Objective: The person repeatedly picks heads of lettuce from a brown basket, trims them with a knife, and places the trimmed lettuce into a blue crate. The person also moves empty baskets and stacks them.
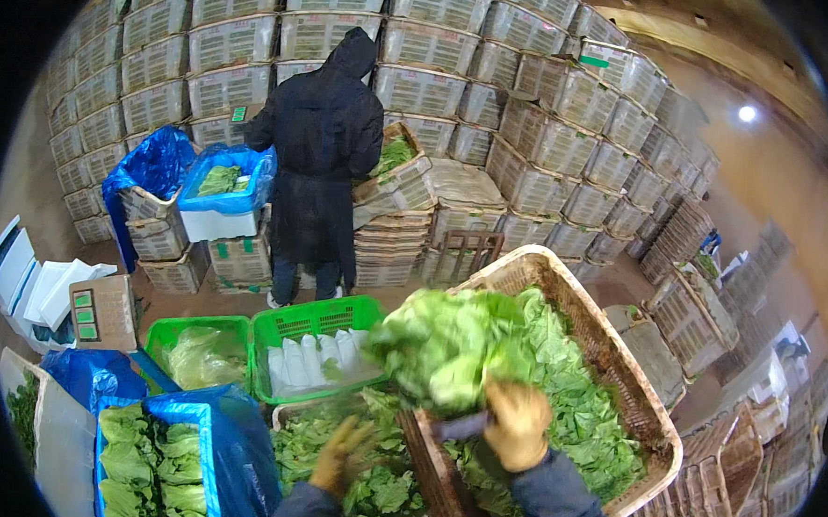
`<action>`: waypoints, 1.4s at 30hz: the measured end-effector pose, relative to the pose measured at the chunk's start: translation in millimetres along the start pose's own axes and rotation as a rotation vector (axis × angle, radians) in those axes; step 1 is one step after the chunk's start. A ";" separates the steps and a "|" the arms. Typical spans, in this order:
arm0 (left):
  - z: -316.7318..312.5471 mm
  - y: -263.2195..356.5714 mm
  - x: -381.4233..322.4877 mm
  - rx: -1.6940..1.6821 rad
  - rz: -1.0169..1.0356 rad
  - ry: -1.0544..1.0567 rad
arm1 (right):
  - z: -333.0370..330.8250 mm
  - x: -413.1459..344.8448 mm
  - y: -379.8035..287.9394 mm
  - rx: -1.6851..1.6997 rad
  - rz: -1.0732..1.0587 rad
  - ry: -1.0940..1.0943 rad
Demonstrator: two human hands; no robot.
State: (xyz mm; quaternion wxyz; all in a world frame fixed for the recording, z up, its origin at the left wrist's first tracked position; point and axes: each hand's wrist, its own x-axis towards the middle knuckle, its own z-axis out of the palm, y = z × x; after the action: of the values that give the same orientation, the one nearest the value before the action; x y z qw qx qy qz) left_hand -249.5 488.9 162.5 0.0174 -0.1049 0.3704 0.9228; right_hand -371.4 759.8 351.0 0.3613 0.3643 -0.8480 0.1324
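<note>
My right hand (515, 425), in a tan glove, grips a head of leafy green lettuce (451, 345), blurred by motion, above the big white plastic crate (641, 411). A flat greyish strip (463, 427), perhaps a knife blade, juts from under this hand. Loose lettuce leaves (588, 422) fill much of that crate. To the left, my left hand (344, 455), gloved alike and blurred, is over a second crate of leaves (388, 492) with its fingers apart. Nothing shows in its grasp.
Beyond stand green crates, one with white wrapped bundles (310, 362), the other with a clear plastic bag (205, 356). A blue-lined box (208, 458) at lower left holds rows of lettuce. A person in a dark coat (321, 162) works before stacked crates (423, 90).
</note>
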 end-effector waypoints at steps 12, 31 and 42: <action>-123.0 28.1 -84.8 0.859 -0.123 0.175 | 29.4 -164.7 -149.6 1.016 0.545 -0.750; -120.0 58.8 -219.7 1.438 0.310 -0.293 | 27.1 -76.2 -228.4 0.497 -0.066 -1.085; -79.0 64.8 -216.4 0.697 -0.308 -0.164 | 64.1 -161.2 -148.8 0.273 0.385 -1.144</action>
State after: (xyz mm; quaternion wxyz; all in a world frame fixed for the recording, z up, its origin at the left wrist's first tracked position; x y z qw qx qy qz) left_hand -30.8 397.5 195.6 0.2200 -0.0730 0.6391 0.7334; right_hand -222.0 708.7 185.8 -0.2308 0.2608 -0.9334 0.0862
